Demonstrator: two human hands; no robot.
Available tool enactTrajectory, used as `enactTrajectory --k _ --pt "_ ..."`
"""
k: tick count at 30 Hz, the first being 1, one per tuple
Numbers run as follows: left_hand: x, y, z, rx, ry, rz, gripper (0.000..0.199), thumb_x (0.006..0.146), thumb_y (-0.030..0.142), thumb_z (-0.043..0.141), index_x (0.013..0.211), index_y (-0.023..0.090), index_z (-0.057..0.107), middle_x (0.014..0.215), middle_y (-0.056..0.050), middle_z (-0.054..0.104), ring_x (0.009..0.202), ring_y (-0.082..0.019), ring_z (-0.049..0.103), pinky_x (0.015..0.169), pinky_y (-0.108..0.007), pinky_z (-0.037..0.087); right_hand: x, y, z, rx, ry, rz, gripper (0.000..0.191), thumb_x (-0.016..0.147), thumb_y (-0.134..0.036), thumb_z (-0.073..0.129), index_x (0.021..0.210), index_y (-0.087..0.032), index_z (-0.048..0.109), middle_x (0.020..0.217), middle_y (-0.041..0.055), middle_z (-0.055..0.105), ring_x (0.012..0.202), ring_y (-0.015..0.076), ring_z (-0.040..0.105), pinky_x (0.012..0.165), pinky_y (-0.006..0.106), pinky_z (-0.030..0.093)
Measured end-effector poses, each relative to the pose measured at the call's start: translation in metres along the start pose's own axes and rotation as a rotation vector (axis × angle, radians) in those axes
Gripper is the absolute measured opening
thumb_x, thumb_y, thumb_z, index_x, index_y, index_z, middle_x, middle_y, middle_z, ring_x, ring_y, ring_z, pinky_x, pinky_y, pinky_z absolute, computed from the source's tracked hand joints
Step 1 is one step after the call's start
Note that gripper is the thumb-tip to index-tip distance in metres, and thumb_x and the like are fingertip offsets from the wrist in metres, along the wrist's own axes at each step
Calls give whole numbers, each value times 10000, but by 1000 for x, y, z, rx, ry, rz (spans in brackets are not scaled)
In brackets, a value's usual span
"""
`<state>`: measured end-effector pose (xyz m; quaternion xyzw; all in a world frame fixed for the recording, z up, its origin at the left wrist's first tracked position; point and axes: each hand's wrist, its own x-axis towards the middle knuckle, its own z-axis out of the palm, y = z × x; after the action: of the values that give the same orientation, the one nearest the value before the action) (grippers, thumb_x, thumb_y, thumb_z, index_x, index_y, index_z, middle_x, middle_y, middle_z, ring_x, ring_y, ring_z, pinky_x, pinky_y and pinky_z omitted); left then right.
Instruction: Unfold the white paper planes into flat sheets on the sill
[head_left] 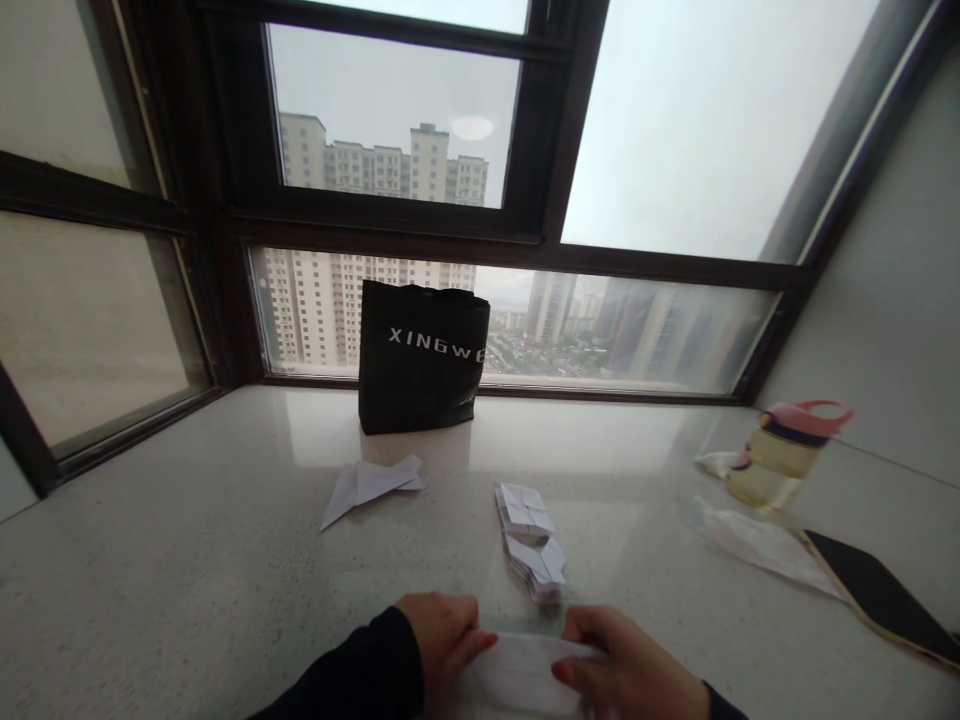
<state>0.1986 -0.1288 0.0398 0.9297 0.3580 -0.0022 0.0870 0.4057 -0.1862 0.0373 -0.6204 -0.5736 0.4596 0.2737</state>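
Observation:
A white sheet of paper (521, 672) spans the space between my two hands at the bottom of the view, somewhat blurred. My left hand (442, 640) pinches its left side, thumb on top. On its right side my right hand (626, 662) grips the paper between thumb and bent fingers. Just beyond them lies a stack of folded white paper pieces (529, 545), creased into small blocks. Farther left, a few folded paper pieces with pointed ends (371, 482) overlap on the white speckled counter (225, 570).
A black bag (424, 370) with white lettering stands by the window. At right are a drink bottle (780, 455) with a pink lid, a crumpled clear wrapper (765, 545) and a dark phone-like slab (885, 595). Dark window frames (405, 225) border the counter's back.

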Motion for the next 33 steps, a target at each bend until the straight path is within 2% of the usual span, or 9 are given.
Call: enactTrajectory --k 5,8,10,15,20,23,26,29,33 --pt "24 22 -6 159 136 68 319 780 362 343 708 133 553 714 -95 600 715 -237 537 588 -345 420 1 17 -34 -200 139 -21 125 563 -256 567 532 -186 468 448 -44 469 383 101 438 351 186 301" --pt "34 31 -6 164 204 40 296 779 334 346 717 133 555 725 -97 586 731 -237 525 597 -361 410 11 20 -48 -433 245 -70 120 536 -257 593 545 -171 511 523 -14 518 518 136 480 439 199 330" --pt "37 35 -4 168 228 6 276 775 314 353 716 134 554 732 -102 579 744 -243 518 607 -373 399 16 21 -54 -527 244 -43 135 544 -270 588 584 -163 516 556 -5 528 558 146 483 470 203 336" --pt "34 40 1 182 269 -15 243 757 279 358 730 129 547 759 -124 561 749 -258 502 614 -393 375 19 22 -58 -627 225 -12 177 557 -280 580 663 -164 498 636 16 536 608 162 494 520 223 361" --pt "33 43 6 135 290 -71 229 719 281 384 860 149 507 750 -115 552 706 -260 506 593 -396 377 18 26 -55 -689 325 -114 216 548 -268 583 712 -170 482 763 46 517 722 188 492 633 264 381" --pt "34 41 3 76 287 -89 265 735 306 375 911 145 490 753 -106 555 695 -247 512 595 -379 387 17 25 -57 -682 328 -156 213 550 -225 572 729 -173 468 774 45 504 733 188 487 660 280 383" --pt "32 22 -11 10 346 -130 310 784 347 309 925 142 494 814 -104 555 729 -227 509 623 -348 395 13 13 -60 -665 308 -222 202 568 -194 556 746 -178 463 770 43 489 725 188 481 662 291 386" --pt "25 -21 -27 -19 413 -290 281 747 272 406 972 131 495 943 -121 537 879 -253 472 745 -365 358 3 -9 -52 -612 334 -341 172 634 -187 513 798 -189 462 771 35 478 719 178 476 663 290 382" --pt "14 -89 -34 -64 481 -502 461 635 49 460 1095 49 427 1189 -216 373 1098 -369 275 846 -494 221 -3 -42 -8 -529 210 -419 188 673 -138 471 847 -211 468 778 14 481 650 143 474 601 253 380"
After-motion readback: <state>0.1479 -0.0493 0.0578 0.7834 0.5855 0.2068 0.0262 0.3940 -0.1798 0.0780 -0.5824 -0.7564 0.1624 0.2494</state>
